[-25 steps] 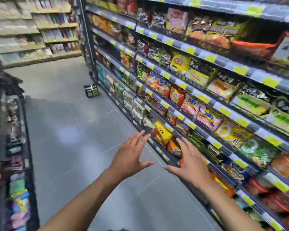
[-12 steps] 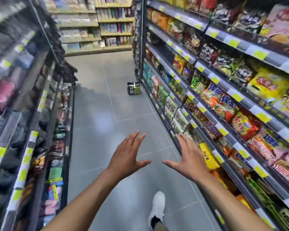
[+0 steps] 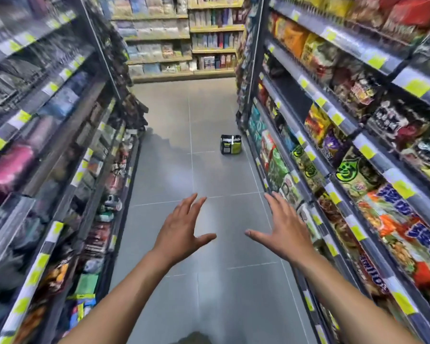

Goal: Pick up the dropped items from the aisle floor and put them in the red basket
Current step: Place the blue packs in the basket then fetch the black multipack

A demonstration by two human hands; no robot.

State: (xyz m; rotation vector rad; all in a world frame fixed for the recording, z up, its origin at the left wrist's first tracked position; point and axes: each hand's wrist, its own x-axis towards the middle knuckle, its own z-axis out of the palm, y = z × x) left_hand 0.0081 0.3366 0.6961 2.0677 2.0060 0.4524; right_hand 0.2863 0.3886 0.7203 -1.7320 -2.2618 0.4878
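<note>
Ahead: green-black pack (image 3: 231,144) on floor (image 3: 209,182) | left hand (image 3: 181,232), right hand (image 3: 282,232) grips released | shelves (image 3: 333,155) flank aisle

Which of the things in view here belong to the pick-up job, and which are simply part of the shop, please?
Belongs to the job:
- green and black pack lying on the aisle floor
- left hand and right hand, both open and empty

Just there:
- snack shelves on the right
- goods shelves on the left
- far shelving

No red basket shows.

two bare forearms are seen, with no sleeves, watch, rings or gloves worn on the left hand (image 3: 181,232) or right hand (image 3: 284,233); nails are kept short.
</note>
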